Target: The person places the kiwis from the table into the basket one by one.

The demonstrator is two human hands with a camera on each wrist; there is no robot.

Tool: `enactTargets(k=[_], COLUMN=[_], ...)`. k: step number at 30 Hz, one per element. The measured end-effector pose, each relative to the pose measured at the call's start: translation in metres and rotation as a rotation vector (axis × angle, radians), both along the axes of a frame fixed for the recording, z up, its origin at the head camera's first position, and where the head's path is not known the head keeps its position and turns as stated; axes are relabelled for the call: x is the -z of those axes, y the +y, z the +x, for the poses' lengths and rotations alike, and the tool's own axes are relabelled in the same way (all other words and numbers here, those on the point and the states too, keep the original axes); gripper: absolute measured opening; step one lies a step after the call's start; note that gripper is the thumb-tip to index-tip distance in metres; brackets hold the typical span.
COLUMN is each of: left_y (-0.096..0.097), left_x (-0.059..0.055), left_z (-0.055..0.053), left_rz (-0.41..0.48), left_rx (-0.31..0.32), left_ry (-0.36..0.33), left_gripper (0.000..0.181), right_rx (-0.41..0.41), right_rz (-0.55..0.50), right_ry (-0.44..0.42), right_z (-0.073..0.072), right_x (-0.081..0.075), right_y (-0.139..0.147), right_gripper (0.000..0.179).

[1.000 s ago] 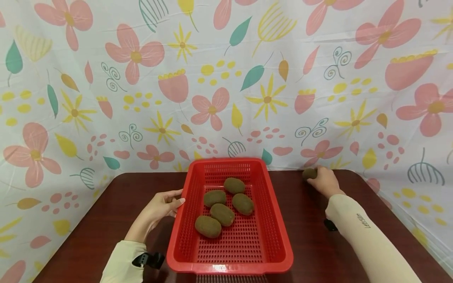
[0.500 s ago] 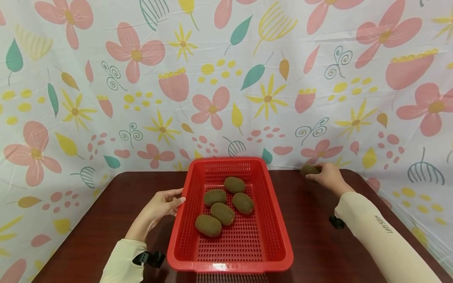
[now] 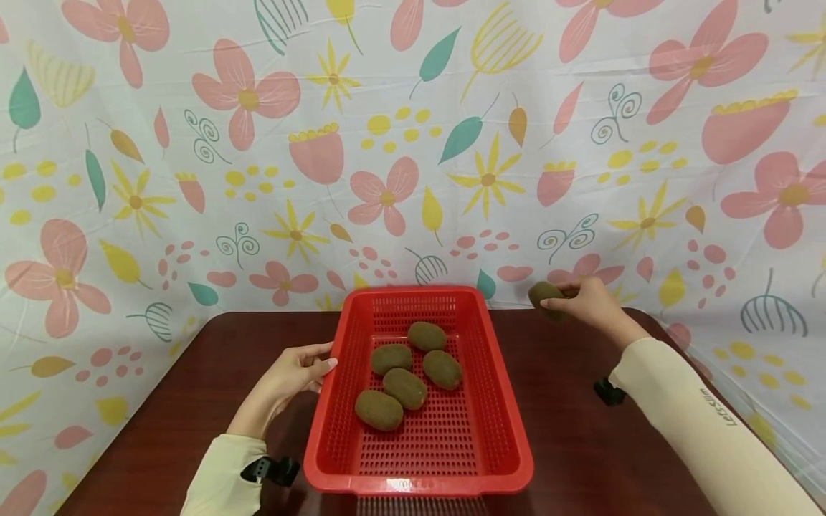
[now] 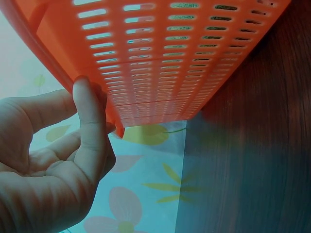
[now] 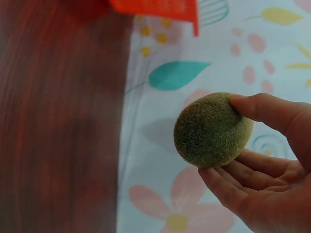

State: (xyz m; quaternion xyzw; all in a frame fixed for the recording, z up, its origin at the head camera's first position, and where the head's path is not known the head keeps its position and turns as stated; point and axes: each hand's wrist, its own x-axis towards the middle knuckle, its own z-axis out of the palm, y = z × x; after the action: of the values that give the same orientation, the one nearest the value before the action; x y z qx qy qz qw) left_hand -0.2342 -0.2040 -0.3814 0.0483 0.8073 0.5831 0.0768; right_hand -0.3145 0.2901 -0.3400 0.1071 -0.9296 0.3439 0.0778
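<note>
A brown fuzzy kiwi (image 5: 211, 131) is pinched between the thumb and fingers of my right hand (image 3: 590, 304), raised above the table's back right part. In the right wrist view the hand (image 5: 267, 165) holds it from one side, with the flowered cloth behind. My left hand (image 3: 290, 380) grips the left rim of a red perforated plastic basket (image 3: 445, 448). Seen from the left wrist, the thumb and fingers (image 4: 90, 121) meet at the edge of the basket (image 4: 155, 92). Several kiwis (image 3: 405, 388) lie together on the basket's floor, mostly toward its left and back.
The dark wooden table (image 3: 555, 430) extends on both sides of the basket. A cloth (image 3: 413, 143) printed with flowers and leaves hangs right behind the table's back edge. Black wrist straps (image 3: 277, 471) sit on both forearms.
My right hand has lifted the kiwi from the back right of the table and brought it slightly left, toward the basket. The left hand and the basket stay where they were.
</note>
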Motion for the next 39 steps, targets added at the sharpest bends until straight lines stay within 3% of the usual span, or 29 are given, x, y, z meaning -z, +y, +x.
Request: enactTargets(k=[12,22,30,39], left_y=[-0.001,0.001,0.001,0.0], left_x=[-0.003,-0.004,-0.003,-0.005], left_z=[0.0,0.002,0.001,0.001], left_rz=[0.002,0.003,0.0,0.009], left_rx=[0.027,0.03,0.002,0.018], left_ry=[0.003,0.006,-0.011,-0.014], left_gripper=[0.053,0.053,0.05,0.052], right_rx=[-0.001,-0.032,-0.083,-0.144], right_rz=[-0.029,-0.072,-0.132,-0.196], right_ry=[-0.06,-0.087,-0.074,-0.109], right_z=[0.009,0.011,0.006,-0.004], right_x=[-0.042,-0.063,-0.067,-0.061], right_y=[-0.041,-0.08,-0.114,-0.148], right_gripper=[0.062,0.062,0.056,0.051])
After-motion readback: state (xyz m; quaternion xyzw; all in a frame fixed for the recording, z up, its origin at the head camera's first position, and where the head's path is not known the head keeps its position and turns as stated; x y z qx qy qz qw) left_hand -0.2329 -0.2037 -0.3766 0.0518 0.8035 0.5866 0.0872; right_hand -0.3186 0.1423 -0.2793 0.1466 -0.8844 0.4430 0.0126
